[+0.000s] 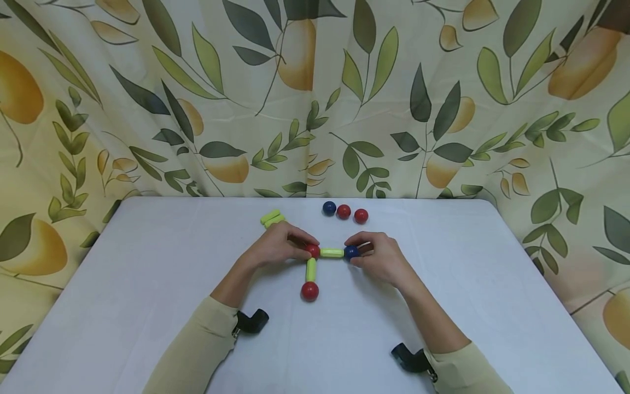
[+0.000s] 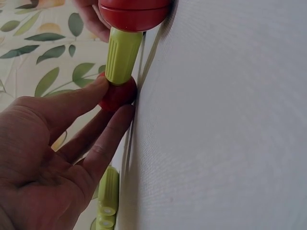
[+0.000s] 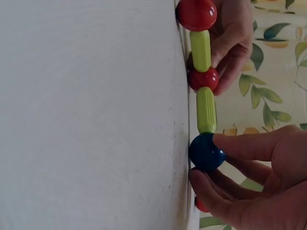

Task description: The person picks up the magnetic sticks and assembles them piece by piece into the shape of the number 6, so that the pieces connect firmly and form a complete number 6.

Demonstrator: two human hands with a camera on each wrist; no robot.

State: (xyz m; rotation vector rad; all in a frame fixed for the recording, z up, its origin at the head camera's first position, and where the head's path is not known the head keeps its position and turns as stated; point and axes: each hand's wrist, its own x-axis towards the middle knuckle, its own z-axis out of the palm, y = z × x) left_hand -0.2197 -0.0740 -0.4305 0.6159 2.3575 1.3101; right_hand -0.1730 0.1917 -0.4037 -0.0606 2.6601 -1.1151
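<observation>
An L-shaped chain of balls and rods lies on the white table. At its corner is a red ball (image 1: 313, 251), which my left hand (image 1: 281, 244) pinches between thumb and fingers. From there one yellow-green rod (image 1: 332, 253) runs right to a blue ball (image 1: 351, 252), gripped by my right hand (image 1: 383, 257). A second yellow-green rod (image 1: 311, 270) comes toward me and ends in another red ball (image 1: 309, 291), which no hand touches. In the right wrist view, thumb and fingers sit around the blue ball (image 3: 207, 152), its rod end touching it.
Several loose yellow-green rods (image 1: 273, 218) lie behind my left hand. At the table's back stand a loose blue ball (image 1: 329, 208) and two red balls (image 1: 343, 212), (image 1: 361, 216) in a row. A leaf-patterned cloth (image 1: 364, 137) hangs behind the white table (image 1: 443, 235).
</observation>
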